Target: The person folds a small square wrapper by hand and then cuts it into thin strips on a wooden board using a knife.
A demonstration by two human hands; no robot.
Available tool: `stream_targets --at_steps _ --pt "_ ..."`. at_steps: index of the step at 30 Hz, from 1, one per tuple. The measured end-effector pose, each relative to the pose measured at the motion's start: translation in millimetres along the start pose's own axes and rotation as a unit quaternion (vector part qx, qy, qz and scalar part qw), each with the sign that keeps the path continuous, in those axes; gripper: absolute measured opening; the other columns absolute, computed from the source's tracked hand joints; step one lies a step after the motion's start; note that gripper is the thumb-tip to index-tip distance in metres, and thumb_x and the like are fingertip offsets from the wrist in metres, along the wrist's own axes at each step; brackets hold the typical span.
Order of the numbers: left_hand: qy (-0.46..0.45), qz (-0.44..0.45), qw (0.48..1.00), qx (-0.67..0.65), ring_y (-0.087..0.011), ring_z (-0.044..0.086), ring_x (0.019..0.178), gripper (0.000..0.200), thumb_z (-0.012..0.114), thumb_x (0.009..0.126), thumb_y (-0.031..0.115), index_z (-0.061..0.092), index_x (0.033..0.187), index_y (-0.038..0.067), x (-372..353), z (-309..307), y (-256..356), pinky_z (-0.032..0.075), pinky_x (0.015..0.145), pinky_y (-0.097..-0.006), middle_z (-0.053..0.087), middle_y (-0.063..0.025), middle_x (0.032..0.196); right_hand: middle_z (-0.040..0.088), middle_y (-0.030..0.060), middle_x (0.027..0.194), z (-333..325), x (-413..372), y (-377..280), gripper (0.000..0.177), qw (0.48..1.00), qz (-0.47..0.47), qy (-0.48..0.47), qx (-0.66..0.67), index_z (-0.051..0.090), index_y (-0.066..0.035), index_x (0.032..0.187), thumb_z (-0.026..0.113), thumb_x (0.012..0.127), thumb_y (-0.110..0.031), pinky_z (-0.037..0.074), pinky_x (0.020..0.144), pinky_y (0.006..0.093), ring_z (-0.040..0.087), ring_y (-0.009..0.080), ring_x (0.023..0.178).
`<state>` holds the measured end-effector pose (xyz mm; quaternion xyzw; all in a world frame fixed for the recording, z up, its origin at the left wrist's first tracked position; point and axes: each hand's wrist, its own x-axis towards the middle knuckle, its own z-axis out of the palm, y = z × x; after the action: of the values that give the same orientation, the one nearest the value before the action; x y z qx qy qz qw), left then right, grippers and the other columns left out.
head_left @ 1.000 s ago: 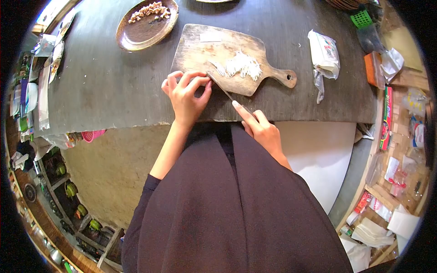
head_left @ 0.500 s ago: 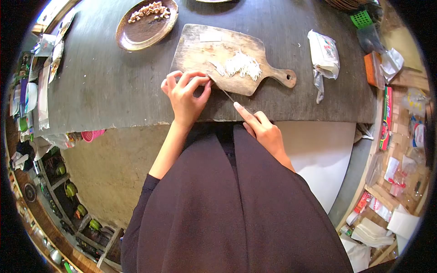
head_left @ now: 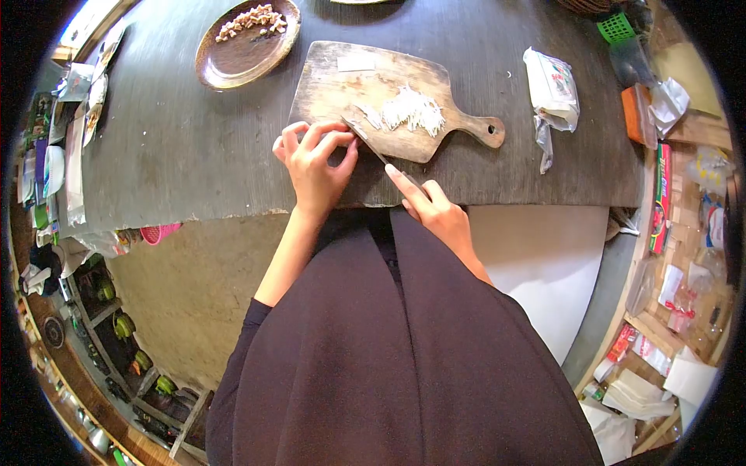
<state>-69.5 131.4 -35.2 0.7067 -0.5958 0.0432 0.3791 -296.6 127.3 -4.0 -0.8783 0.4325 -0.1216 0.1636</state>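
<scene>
While green objects sit in a rack at far left, 1 pink basket shows below the edge of the dark table. Next, 1 brown plate bears small diced pieces along its far side.

Left hand: fingers curled, thumb drawn in, at the near left corner of the wooden board. Cannot tell whether it pinches anything; the fingers hide the spot.

Board: flat on the table, handle to the right. On it, 1 flat white piece lies near the far edge, and a heap of thin white shreds lies toward the handle.

Knife: blade slants across the near edge of the board, tip close to the left fingertips. Right hand: closed around the knife, 1 index finger extended along it.

Right of the board: 1 white printed packet on the table, then 1 green basket and 1 orange item. Far right: 1 red and green box.
</scene>
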Motion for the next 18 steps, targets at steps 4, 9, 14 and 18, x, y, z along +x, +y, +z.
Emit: stream_targets --at_steps 4,9,14,18 --pt "0.007 0.003 1.000 0.004 -0.0245 0.052 0.109 0.012 0.083 0.077 0.022 0.076 0.086 0.022 0.1 0.3 -0.5 0.031 0.100 -0.0437 0.072 0.0113 0.105 0.050 0.0066 0.084 -8.6 -8.8 1.0 0.064 0.999 0.014 -0.010 0.033 0.048 -0.043 0.152 0.067 0.095 -0.021 0.058 0.054 0.0404 0.064 0.0267 0.056" --pt "0.009 -0.001 1.000 0.005 -0.0242 0.052 0.109 0.011 0.083 0.078 0.023 0.076 0.086 0.023 0.3 0.1 1.5 0.030 0.100 -0.0431 0.072 0.0116 0.104 0.055 0.0069 0.088 -17.2 -10.5 5.3 0.062 0.997 0.046 -0.023 0.053 0.050 -0.040 0.151 0.066 0.096 -0.016 0.058 0.061 0.0432 0.066 0.0294 0.064" --pt "0.009 0.001 1.000 0.006 -0.0241 0.052 0.109 0.010 0.083 0.078 0.022 0.076 0.086 0.023 0.2 -1.0 1.9 0.030 0.099 -0.0429 0.072 0.0116 0.104 0.054 0.0057 0.086 -13.5 -12.7 9.1 0.064 0.998 0.019 -0.003 0.058 0.048 -0.040 0.153 0.068 0.095 -0.020 0.059 0.058 0.0405 0.065 0.0270 0.062" --pt "0.002 -0.002 1.000 0.006 -0.0245 0.052 0.109 0.011 0.083 0.078 0.022 0.076 0.086 0.022 0.4 -0.7 0.4 0.030 0.100 -0.0435 0.073 0.0114 0.104 0.055 0.0070 0.087 -16.7 -14.2 2.6 0.062 0.996 0.031 -0.042 0.078 0.051 -0.038 0.151 0.068 0.096 -0.016 0.058 0.063 0.0422 0.066 0.0285 0.066"
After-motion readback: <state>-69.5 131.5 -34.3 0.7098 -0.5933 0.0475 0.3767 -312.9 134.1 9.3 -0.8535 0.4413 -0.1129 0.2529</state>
